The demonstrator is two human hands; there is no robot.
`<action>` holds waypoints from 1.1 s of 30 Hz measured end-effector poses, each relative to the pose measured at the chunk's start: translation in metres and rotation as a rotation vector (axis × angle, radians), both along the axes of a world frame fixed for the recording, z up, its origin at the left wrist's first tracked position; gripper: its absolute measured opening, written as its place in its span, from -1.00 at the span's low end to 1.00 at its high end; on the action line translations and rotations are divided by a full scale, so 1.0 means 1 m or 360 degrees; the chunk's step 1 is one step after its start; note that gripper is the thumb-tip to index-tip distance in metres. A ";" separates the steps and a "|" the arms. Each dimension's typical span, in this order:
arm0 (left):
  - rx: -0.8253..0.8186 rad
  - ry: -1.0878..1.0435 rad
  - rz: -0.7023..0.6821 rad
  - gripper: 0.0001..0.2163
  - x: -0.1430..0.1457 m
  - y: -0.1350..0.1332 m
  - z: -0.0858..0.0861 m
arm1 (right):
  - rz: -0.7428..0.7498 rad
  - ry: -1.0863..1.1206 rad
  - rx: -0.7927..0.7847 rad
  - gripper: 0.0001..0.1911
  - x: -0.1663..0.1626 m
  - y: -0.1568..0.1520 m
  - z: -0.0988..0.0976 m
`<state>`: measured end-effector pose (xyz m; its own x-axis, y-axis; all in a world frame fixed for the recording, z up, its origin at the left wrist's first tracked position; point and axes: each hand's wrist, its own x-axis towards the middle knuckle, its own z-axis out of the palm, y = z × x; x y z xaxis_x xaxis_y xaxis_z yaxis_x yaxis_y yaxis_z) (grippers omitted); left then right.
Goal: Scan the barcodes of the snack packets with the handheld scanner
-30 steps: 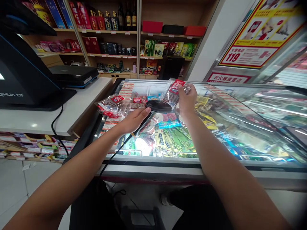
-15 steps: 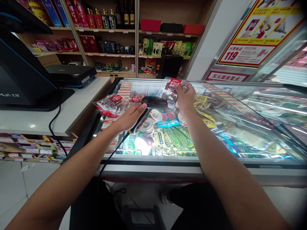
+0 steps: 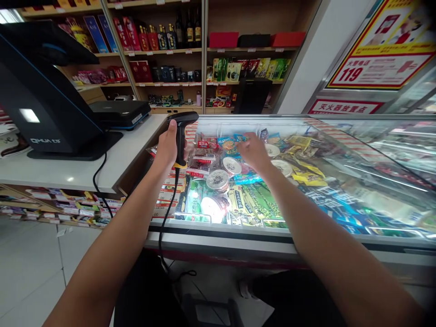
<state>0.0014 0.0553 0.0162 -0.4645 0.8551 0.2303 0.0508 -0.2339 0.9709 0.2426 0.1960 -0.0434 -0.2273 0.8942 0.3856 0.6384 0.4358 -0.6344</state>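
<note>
Where a white shop counter (image 3: pixel 112 168) meets a long chest freezer with a sloped glass lid (image 3: pixel 340 181), wooden shelves of bottles and boxed goods (image 3: pixel 177 50) line the back wall, a black point-of-sale terminal (image 3: pixel 44 109) stands on the counter, and a yellow and red poster (image 3: pixel 384 50) hangs at the right. The person's left hand (image 3: pixel 167 147) is raised above the seam between counter and freezer, fingers wrapped tight around the grip of a black corded handheld barcode scanner (image 3: pixel 182 131), which stands upright with its head at the top and its cable (image 3: pixel 166 213) hanging down past the freezer front. The right hand (image 3: pixel 254 152) reaches forward, palm down, fingers loosely spread and holding nothing, over the glass just beside clear snack packets with red labels (image 3: pixel 204 152) that lie on the lid. To the right the lid runs on bare of loose goods; the floor of pale tiles (image 3: pixel 30 263) lies open at the left
</note>
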 end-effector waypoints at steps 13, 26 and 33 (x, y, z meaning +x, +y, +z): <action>-0.0060 0.0021 -0.0118 -0.41 0.011 0.000 -0.007 | 0.0277 0.0219 -0.0750 -0.15 -0.055 -0.038 -0.001; -0.0256 -0.0249 -0.0569 -0.35 0.047 -0.008 -0.017 | 0.0292 0.1172 -0.0454 -0.56 -0.035 -0.026 -0.002; -0.0304 -0.0151 -0.0633 -0.36 0.051 -0.009 -0.023 | 0.0230 0.1190 -0.0328 -0.42 -0.036 -0.028 0.001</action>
